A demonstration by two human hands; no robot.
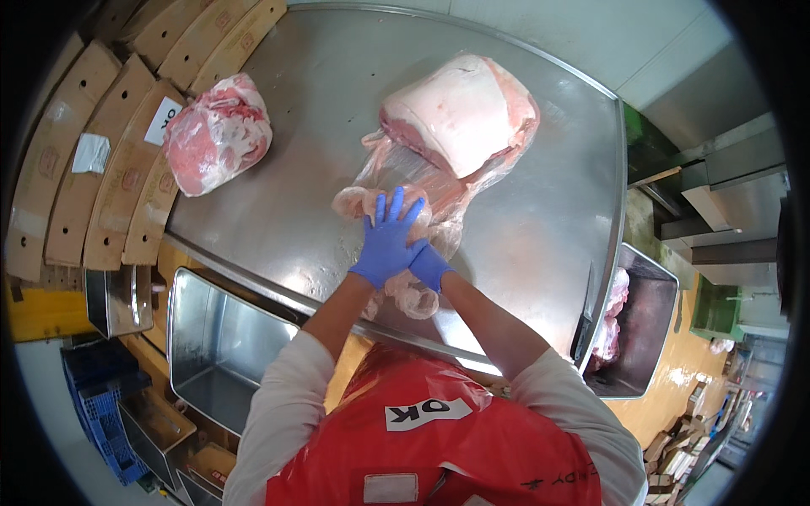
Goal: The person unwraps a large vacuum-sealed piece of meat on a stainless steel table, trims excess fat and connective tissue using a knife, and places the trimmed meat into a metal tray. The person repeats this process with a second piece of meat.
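Observation:
A big slab of meat with a pale fat layer (467, 110) lies on the steel table (325, 93), in front of me. Clear plastic wrap (409, 173) runs from beneath it toward me and bunches up near the table's front edge. My left hand (387, 242), in a blue glove, presses down on the bunched wrap with its fingers spread. Close against its wrist is my right hand (429, 266), also gloved in blue, on the wrap; its fingers are mostly hidden. A smaller raw meat piece (221, 135) rests at the table's left side.
Cardboard boxes (72, 156) are stacked along the left. Below the table's left edge stands a steel tub (224, 337). Another metal bin (645, 329), with meat inside, is at the right. Blue plastic crates (105, 426) sit at the lower left.

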